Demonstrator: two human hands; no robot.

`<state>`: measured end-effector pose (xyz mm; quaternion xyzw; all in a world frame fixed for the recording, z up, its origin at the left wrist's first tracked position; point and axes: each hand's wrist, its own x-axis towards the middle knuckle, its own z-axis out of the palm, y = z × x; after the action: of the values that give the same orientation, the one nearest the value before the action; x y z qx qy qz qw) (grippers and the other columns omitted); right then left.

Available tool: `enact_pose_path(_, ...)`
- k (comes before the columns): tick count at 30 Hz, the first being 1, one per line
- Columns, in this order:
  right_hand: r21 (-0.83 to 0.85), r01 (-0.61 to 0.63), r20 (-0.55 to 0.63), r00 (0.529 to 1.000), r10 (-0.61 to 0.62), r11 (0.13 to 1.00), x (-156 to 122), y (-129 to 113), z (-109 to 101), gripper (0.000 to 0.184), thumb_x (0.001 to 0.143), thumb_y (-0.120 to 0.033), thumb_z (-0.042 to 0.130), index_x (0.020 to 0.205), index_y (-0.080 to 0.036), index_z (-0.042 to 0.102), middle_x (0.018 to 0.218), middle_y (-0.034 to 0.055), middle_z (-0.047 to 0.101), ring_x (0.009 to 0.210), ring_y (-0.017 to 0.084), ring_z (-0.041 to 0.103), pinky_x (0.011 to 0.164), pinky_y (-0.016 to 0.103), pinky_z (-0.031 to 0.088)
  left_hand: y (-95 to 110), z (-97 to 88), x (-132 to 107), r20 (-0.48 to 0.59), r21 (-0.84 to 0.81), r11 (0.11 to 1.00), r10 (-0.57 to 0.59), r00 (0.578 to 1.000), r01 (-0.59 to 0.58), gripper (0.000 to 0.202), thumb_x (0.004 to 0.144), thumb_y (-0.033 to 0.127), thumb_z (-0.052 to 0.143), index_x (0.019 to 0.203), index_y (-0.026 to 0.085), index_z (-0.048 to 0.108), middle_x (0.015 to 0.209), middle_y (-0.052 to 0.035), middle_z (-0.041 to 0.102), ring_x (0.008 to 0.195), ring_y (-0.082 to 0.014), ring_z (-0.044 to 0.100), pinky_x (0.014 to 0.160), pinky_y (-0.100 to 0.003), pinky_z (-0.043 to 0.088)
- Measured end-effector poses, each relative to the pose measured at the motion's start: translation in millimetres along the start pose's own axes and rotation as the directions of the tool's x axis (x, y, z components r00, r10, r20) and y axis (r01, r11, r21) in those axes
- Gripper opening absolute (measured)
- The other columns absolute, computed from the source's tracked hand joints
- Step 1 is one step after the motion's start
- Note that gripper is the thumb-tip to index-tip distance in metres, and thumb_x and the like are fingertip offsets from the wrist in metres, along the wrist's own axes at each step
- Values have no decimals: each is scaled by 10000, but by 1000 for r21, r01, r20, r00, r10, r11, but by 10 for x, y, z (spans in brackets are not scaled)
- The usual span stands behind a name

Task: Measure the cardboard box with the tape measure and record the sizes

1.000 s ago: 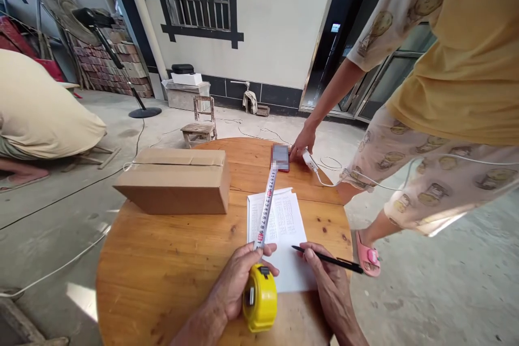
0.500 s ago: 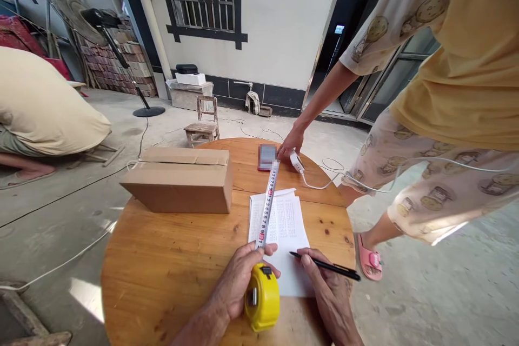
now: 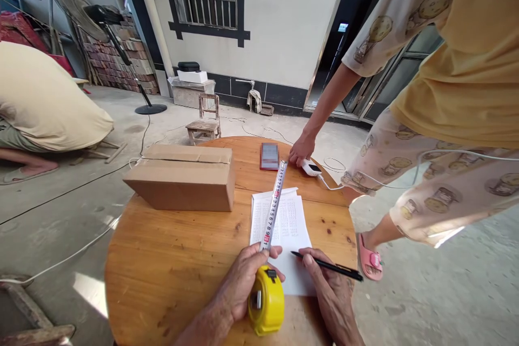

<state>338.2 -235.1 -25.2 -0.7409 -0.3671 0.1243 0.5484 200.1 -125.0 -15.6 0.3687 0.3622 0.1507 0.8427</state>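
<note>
Left hand [image 3: 248, 281]: yellow tape measure [image 3: 267, 303] held at the near edge of the paper [image 3: 299, 227].
Right hand [image 3: 330, 292]: black pen [image 3: 343, 270] gripped, tip aimed over the paper; contact cannot be told.
Blade [image 3: 274, 213]: already drawn out, its end seen just beside the red-edged phone [image 3: 270, 156].
Paper: upper part covered in marks, lower part seemingly left unwritten.
Counts: one tape measure, one pen, one phone, one cardboard box [image 3: 182, 192]; paper layers uncertain.

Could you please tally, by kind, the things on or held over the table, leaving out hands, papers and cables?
Tape measure: 1
Pen: 1
Cardboard box: 1
Small devices: 2 (red-edged device, white device)
Total: 5
</note>
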Motion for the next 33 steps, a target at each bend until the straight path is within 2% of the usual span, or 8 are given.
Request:
enact_pose_path(5,6,1,22,1000,-1,1000,-35,76,7,286,827,-462,555,845,-220,708,833,44,709,797,210,645,708,281,528,6,3,6,4,14,1000,-14,1000,14,303,817,353,523,988,105,553,600,-92,695,452,-96,514,447,-185,374)
enact_pose_path(11,44,-39,60,998,36,998,-28,80,9,307,836,-469,538,867,-209,699,855,56,697,823,216,631,736,296,517,-15,-20,13,4,-2,1000,1,1000,-1,269,806,340,548,943,108,553,708,-133,723,522,-114,573,475,-198,403)
enact_pose_path(18,67,-50,47,998,47,996,-34,112,3,265,837,-432,556,862,-205,689,848,57,695,819,215,627,731,299,506,-40,-33,32,17,-40,999,0,1000,1,290,771,362,607,933,124,573,653,-89,712,526,-130,606,475,-198,399)
enact_pose_path(23,186,-87,53,995,79,979,-49,163,1,251,843,-408,565,896,-191,680,847,61,702,814,212,642,764,324,500,-5,-21,20,12,-30,999,-17,1000,17,324,759,368,616,950,109,583,579,-73,694,487,-131,591,473,-202,398)
enact_pose_path(27,240,-104,29,995,100,965,-47,155,-4,228,831,-390,591,889,-188,679,826,54,696,787,204,650,750,326,506,29,-4,2,-2,-13,1000,-25,1000,25,339,753,366,620,957,97,583,623,-83,709,503,-128,596,477,-196,399)
enact_pose_path(33,189,-77,2,997,78,979,-14,164,-56,209,826,-375,598,895,-196,682,828,47,688,801,198,639,763,325,502,8,-39,19,19,-4,1000,-28,999,28,355,784,367,593,1000,85,573,623,-94,709,496,-120,584,492,-199,403)
